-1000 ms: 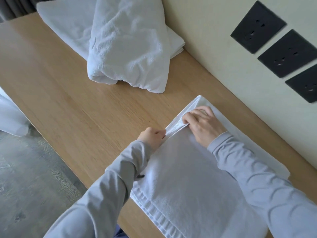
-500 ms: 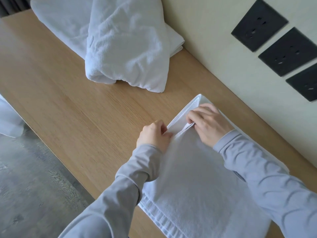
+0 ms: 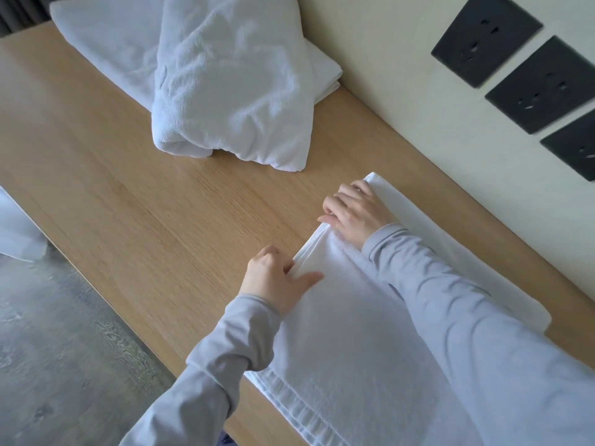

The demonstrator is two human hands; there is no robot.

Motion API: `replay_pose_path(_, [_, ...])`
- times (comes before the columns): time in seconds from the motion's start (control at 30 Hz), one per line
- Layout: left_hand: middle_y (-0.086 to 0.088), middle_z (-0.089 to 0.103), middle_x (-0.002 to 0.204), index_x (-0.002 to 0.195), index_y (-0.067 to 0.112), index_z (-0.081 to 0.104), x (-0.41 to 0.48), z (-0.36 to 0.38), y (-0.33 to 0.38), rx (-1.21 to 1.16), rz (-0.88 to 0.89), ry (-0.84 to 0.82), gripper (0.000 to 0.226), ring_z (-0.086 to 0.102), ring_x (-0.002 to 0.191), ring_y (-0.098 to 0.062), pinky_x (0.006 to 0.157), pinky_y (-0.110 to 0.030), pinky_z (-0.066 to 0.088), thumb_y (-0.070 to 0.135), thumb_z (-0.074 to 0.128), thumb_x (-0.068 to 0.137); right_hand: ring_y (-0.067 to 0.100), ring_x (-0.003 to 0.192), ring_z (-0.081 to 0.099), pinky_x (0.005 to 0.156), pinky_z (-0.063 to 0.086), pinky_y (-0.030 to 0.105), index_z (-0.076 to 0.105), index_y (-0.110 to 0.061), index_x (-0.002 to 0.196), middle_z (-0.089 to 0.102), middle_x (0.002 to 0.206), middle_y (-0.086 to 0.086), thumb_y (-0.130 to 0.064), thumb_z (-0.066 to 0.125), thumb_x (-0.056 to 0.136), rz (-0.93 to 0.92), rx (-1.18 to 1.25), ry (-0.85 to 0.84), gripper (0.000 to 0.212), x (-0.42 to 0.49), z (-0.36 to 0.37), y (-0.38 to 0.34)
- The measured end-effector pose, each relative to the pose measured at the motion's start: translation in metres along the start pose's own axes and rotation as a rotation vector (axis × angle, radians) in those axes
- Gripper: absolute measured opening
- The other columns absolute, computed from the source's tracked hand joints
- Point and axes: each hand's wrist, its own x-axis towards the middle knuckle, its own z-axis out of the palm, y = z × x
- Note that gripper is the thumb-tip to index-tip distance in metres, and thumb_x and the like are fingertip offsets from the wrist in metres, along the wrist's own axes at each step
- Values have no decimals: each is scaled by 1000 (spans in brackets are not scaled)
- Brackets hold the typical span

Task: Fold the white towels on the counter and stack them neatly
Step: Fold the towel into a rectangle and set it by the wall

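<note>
A white towel (image 3: 351, 355) lies flat on the wooden counter (image 3: 167, 207) at the lower right, folded over itself, with a ribbed hem at its near end. My left hand (image 3: 277, 280) pinches its far edge, thumb on top and fingers curled under the layers. My right hand (image 3: 359, 212) grips the same edge closer to the far corner by the wall, fingers curled over it. At the back, a crumpled white towel (image 3: 231, 91) slumps over a flat folded white towel (image 3: 103, 49).
The cream wall (image 3: 402, 101) runs along the counter's right side with three black sockets (image 3: 486, 38). Grey floor (image 3: 54, 349) lies beyond the counter's left edge. White cloth (image 3: 16, 226) shows at the left border.
My hands have slid apart along the towel's far edge, the right toward the far corner, the left back toward me. The raised fold between them now lies flatter.
</note>
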Motion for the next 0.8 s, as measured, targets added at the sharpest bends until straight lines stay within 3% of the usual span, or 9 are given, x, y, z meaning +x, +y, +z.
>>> replay_pose_path(0.1, [-1,43,64,50,14,34,-5,-5,-8,-13,-8,32,54,39,62,-19,58,-29,30,40,73,76,21,53,54,66,34,32,53,-10,57,52,47,0,-33,56,87,53,-142,135,38,5,-3,18])
replay_pose_path(0.17, [2,41,62,50,14,33,-9,-6,-11,-60,17,17,54,36,58,-15,54,-23,29,39,73,76,22,52,52,64,32,31,52,-10,54,50,46,1,-32,58,88,73,-157,175,41,6,-1,24])
replay_pose_path(0.3, [8,51,63,62,18,48,-7,-12,-7,-52,-45,-61,42,48,62,-13,56,-17,39,46,78,65,22,50,51,63,35,31,50,-10,49,46,44,0,-37,58,86,41,-148,144,47,5,5,27])
replay_pose_path(0.37, [7,53,64,63,23,43,-10,-14,-8,80,-82,-97,45,52,66,-17,59,-29,44,57,72,66,22,49,50,59,42,28,49,-11,47,46,42,0,-39,58,86,72,-153,126,49,6,5,33])
replay_pose_path(0.47, [4,52,61,58,23,37,-24,-18,-19,283,-128,-77,54,53,66,-22,56,-28,36,72,53,72,22,51,51,62,39,32,50,-11,47,48,42,-1,-43,57,86,120,-174,70,51,10,12,36])
replay_pose_path(0.6, [1,46,52,53,19,34,-42,-24,-31,358,-161,7,61,50,60,-27,54,-29,41,76,44,71,22,55,53,67,33,32,53,-11,49,53,44,2,-45,55,87,233,-154,-1,51,13,17,33])
replay_pose_path(0.7, [3,48,51,56,17,38,-51,-27,-30,333,-173,14,69,48,55,-22,50,-28,37,86,40,55,26,78,58,74,35,37,58,-9,67,61,70,5,-43,52,88,338,29,64,40,4,11,33])
replay_pose_path(0.8, [4,41,47,55,20,32,-61,-27,-38,281,-146,65,59,41,50,-20,47,-27,32,70,62,65,31,100,52,84,39,41,60,-8,96,60,101,11,-40,59,85,691,241,87,33,-15,3,36])
